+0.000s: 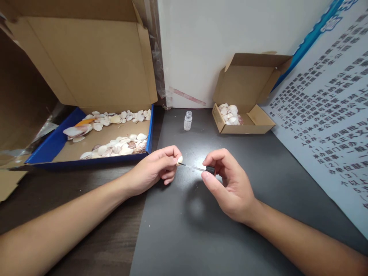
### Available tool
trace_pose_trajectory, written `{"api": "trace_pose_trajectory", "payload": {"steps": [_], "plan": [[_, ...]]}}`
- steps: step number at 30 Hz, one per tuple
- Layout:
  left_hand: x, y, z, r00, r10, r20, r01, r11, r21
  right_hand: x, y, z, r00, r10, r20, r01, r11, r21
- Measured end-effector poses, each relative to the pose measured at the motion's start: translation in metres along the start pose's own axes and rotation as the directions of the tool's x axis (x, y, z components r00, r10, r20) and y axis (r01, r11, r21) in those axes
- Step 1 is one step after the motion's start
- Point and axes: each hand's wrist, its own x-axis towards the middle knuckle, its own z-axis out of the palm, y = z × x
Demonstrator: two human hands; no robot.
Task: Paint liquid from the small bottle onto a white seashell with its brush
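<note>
Between the fingertips of my left hand [159,166] is a small pale seashell [179,160], pinched and mostly covered by the fingers. My right hand [230,184] grips the black cap of an applicator brush [210,169]. The brush's clear stem points left, and its dark tip meets or nearly meets the shell; I cannot tell whether it touches. Beyond both hands, a small clear glass bottle [188,121] with a printed label stands upright with its neck uncapped.
At left a blue-edged cardboard box [46,153], lid raised, holds many shells [115,147] in two groups. A smaller cardboard box [247,128] at back right contains white shells [229,114]. A white panel [186,50] stands behind; a printed sheet [330,115] lies along the right.
</note>
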Motion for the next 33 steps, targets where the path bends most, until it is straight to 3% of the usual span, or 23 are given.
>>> {"api": "trace_pose_trajectory", "payload": {"steps": [14, 33], "plan": [[-0.0003, 0.0007, 0.0001, 1.0, -0.015, -0.001, 0.015, 1.0, -0.01, 0.0031, -0.0014, -0.0001, 0.999, 0.015, -0.049, -0.02, 0.996, -0.093], [0.0004, 0.0007, 0.0015, 0.999, -0.021, -0.034, 0.02, 1.0, -0.023, -0.0005, 0.0007, -0.0008, 1.0, 0.015, 0.008, -0.015, 1.0, -0.015]]}}
